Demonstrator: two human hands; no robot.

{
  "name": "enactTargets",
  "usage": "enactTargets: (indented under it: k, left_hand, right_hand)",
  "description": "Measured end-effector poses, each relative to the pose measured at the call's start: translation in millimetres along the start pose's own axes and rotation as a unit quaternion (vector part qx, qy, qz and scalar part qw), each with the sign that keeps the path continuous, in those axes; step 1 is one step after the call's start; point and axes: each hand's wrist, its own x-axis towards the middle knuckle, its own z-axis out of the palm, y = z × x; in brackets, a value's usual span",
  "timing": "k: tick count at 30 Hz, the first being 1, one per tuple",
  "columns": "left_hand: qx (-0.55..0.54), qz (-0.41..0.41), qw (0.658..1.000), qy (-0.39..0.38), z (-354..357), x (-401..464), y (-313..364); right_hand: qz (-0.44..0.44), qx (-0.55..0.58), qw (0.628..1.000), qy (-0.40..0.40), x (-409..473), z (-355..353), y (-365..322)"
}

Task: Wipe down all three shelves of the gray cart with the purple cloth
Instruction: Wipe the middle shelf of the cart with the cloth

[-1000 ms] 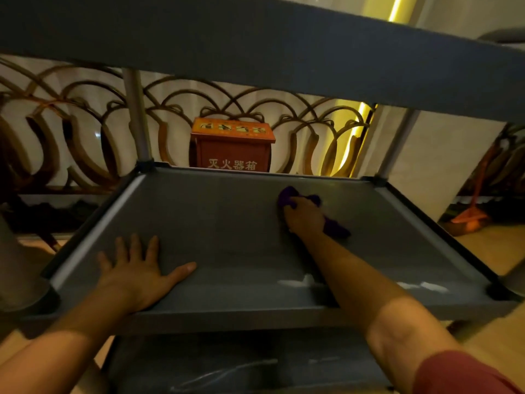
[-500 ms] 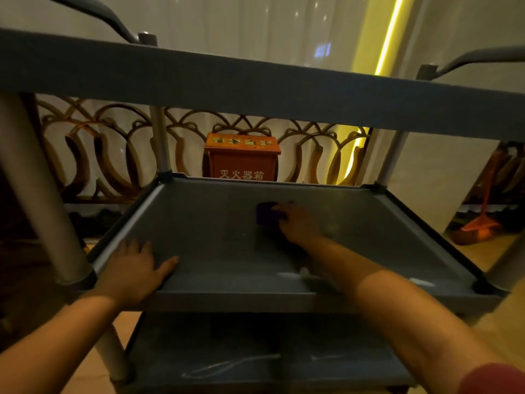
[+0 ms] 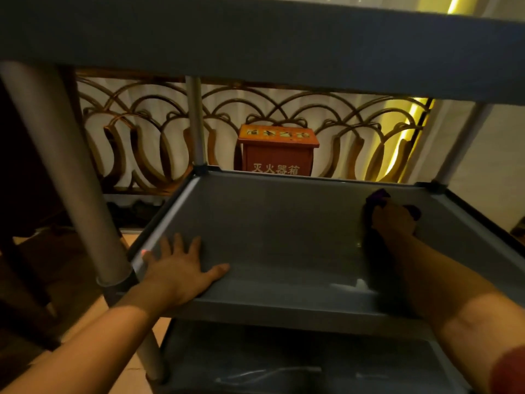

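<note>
The gray cart's middle shelf [image 3: 278, 228] fills the centre of the head view. Its top shelf [image 3: 255, 44] crosses overhead and the bottom shelf [image 3: 284, 359] shows below. My right hand [image 3: 393, 221] presses the purple cloth [image 3: 376, 196] flat on the middle shelf near its far right corner; most of the cloth is hidden under the hand. My left hand [image 3: 181, 265] lies flat, fingers spread, on the shelf's near left corner, holding nothing.
A thick cart post [image 3: 65, 177] stands close at the left, thinner posts at the far corners [image 3: 196, 123]. Behind the cart are an ornate metal railing [image 3: 147, 137] and a red fire-extinguisher box [image 3: 277, 150]. Something pale lies on the bottom shelf.
My right hand has slid the cloth from the shelf's middle rightward to the far right corner. The view has shifted left and dipped under the top shelf. My left hand stays planted.
</note>
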Motion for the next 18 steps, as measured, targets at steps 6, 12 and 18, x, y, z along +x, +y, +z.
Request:
enactTargets:
  k: [6,12,18]
  left_hand:
    - [-0.009,0.003,0.999,-0.032,4.7,3.4,-3.9]
    - [-0.003,0.019,0.999,-0.041,5.5,3.1,-3.2]
    - [-0.013,0.029,0.998,-0.045,1.7,-2.0,-9.4]
  right_hand:
    - [-0.048,-0.006,0.999,-0.017,-7.0,55.2,-102.2]
    - [-0.148,0.004,0.988,-0.045,-26.6,101.3,-188.1]
    - [-0.345,0.009,0.93,-0.125,-85.1,132.1,-255.2]
